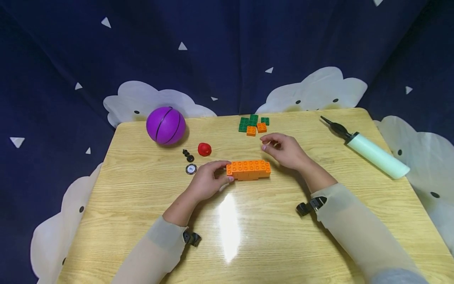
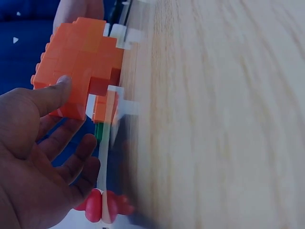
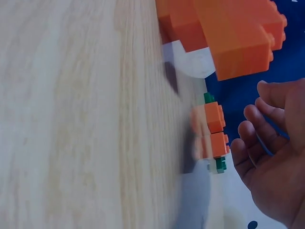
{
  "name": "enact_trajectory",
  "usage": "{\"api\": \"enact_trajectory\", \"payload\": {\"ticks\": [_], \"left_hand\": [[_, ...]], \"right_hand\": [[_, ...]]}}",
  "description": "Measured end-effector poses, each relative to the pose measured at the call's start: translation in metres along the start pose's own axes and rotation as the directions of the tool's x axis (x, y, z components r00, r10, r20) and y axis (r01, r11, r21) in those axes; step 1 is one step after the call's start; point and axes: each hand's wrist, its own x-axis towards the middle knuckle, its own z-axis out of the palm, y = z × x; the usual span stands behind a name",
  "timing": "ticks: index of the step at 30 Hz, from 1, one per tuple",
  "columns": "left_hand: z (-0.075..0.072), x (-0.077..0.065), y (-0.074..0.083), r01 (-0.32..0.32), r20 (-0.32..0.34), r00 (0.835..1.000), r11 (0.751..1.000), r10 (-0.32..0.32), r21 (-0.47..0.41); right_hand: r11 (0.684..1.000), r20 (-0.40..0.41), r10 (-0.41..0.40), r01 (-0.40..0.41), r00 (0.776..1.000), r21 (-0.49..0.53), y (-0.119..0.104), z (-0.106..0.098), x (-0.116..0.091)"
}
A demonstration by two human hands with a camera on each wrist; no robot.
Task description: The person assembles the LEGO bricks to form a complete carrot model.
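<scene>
In the head view an orange block build (image 1: 248, 169), made of several studded toy bricks and narrower at its base, is at the middle of the table. My left hand (image 1: 207, 179) pinches its left end between thumb and fingers; the left wrist view shows the thumb (image 2: 59, 93) on the build's side. To the right of the build, my right hand (image 1: 283, 150) is held apart from it with fingers loosely bent and nothing in them. Behind lie two loose orange bricks (image 1: 251, 131) and several green bricks (image 1: 243, 124).
At the back left sits a purple ball (image 1: 166, 126). Left of the build are a red cap-shaped piece (image 1: 204, 149), a small black piece (image 1: 190, 158) and a round chip (image 1: 191, 169). A pale green hand pump (image 1: 377, 155) lies on the right of the wooden table (image 1: 269, 244).
</scene>
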Motion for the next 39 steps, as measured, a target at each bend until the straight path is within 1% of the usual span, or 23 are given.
{"api": "enact_trajectory", "payload": {"ticks": [7, 15, 29, 33, 39], "left_hand": [[-0.001, 0.000, 0.000, 0.010, 0.002, 1.000, 1.000, -0.010, 0.002], [0.000, -0.001, -0.002, 0.003, -0.006, 1.000, 1.000, -0.003, 0.000], [0.002, 0.000, -0.002, -0.010, -0.010, 1.000, 1.000, 0.010, 0.001], [0.002, 0.000, -0.002, -0.006, -0.010, 1.000, 1.000, 0.006, -0.005], [0.002, -0.001, -0.003, -0.011, -0.013, 1.000, 1.000, 0.011, -0.001]], "right_hand": [[0.999, -0.042, 0.010, -0.012, 0.999, -0.035, 0.009, 0.005, 0.016], [0.997, -0.070, 0.022, -0.027, 0.997, -0.069, 0.012, 0.006, 0.031], [0.992, -0.096, 0.044, -0.055, 0.994, -0.113, 0.027, 0.006, 0.052], [0.987, -0.092, 0.044, -0.057, 0.995, -0.152, 0.030, 0.006, 0.057], [0.978, -0.077, 0.075, -0.088, 0.994, -0.187, 0.031, 0.006, 0.061]]}}
